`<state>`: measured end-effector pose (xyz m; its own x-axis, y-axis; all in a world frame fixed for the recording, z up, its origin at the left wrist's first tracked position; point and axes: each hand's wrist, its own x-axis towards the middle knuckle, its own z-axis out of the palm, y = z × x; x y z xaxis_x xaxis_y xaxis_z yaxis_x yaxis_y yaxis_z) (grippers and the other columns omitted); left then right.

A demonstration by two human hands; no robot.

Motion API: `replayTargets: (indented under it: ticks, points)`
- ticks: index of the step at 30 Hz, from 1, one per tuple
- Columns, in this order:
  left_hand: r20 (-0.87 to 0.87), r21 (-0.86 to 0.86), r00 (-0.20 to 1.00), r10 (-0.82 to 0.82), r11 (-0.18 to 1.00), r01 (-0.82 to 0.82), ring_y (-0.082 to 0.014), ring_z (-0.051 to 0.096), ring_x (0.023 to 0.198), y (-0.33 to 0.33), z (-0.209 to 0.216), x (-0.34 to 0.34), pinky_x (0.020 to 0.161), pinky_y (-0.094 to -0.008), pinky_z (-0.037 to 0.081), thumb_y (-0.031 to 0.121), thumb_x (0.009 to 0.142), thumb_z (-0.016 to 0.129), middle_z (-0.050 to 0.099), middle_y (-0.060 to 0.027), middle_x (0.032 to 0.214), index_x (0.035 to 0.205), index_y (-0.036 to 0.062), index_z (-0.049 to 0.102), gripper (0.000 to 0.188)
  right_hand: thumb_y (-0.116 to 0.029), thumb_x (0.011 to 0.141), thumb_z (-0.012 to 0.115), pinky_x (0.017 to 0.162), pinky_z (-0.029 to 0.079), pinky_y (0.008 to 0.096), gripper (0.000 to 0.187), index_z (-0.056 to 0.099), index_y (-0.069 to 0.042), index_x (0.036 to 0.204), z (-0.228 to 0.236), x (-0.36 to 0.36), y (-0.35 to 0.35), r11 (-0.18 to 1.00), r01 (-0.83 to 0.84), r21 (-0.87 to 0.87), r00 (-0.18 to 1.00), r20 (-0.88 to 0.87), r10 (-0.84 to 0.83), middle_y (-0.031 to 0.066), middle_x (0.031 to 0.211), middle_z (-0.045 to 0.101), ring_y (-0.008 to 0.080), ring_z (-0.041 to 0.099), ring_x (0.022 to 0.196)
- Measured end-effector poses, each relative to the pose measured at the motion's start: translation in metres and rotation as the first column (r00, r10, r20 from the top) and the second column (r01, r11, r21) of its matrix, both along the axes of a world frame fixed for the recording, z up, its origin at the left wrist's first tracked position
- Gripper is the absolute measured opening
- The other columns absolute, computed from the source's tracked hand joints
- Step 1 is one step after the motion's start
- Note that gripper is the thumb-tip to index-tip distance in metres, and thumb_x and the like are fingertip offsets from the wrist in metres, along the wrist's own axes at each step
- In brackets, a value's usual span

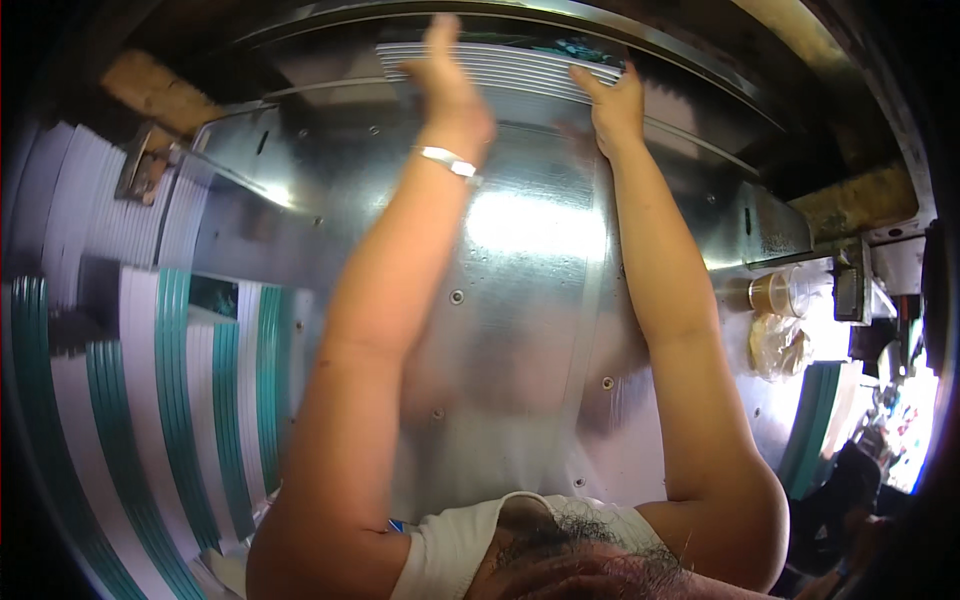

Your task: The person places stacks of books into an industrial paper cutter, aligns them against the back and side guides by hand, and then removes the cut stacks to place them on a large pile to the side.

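At the far side of a shiny metal table (520, 330) lies a stack of thin white-edged booklets or sheets (500, 72), with a dark, partly teal printed top. My left hand (450, 95), blurred and with a silvery band on the wrist, is at the stack's left part. Its visible fingers are stretched out and apart, with nothing held in them. Around the stack's right front corner is my right hand (617, 108). Its thumb points left along the front edge and its fingers reach up at the right end, spread from the thumb. Both arms are stretched far forward.
A dark metal bar (560, 22) spans the far side above the stack. Tall teal-and-white stacks (175, 400) stand at left. Metal brackets (150, 165) flank the table. On the right are a clear plastic cup (780, 292), a crumpled plastic bag (780, 345) and another teal stack (810, 425).
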<state>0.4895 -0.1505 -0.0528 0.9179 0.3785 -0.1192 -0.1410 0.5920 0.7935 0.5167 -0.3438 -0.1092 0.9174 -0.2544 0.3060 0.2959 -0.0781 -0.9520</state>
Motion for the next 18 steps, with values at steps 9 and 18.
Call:
replayTargets:
  ticks: [9, 18]
  points:
    - [0.155, 0.003, 0.987, -0.037, 0.999, 0.037, -0.0249, -0.005, 0.159, -0.035, -0.021, 0.01, 0.126, -0.039, -0.001, 0.053, 0.094, 0.06, -0.013, -0.0201, 0.17, 0.161, -0.0068, -0.007, 0.112, -0.016, 0.078, 0.089, 0.099, 0.049, 0.0349, 0.076, 0.052, 0.004, 0.141, 0.021, 0.004, 0.01, 0.999, -0.032, -0.037, 0.996, 0.078, 0.035, 0.0163, 0.123, 0.07, 0.0247, 0.065, 0.111]
    - [0.159, 0.555, 0.98, -0.115, 0.832, 0.008, -0.0509, -0.023, 0.151, -0.048, -0.021, -0.014, 0.124, -0.0526, -0.008, 0.057, 0.094, 0.061, -0.032, -0.0373, 0.158, 0.152, -0.0121, -0.024, 0.124, -0.018, 0.076, 0.091, 0.095, 0.051, 0.0345, 0.081, 0.051, 0.004, 0.143, 0.007, 0.0, 0.009, 1.0, 0.004, -0.005, 0.997, 0.081, -0.004, 0.0159, 0.118, 0.072, 0.0251, 0.067, 0.106]
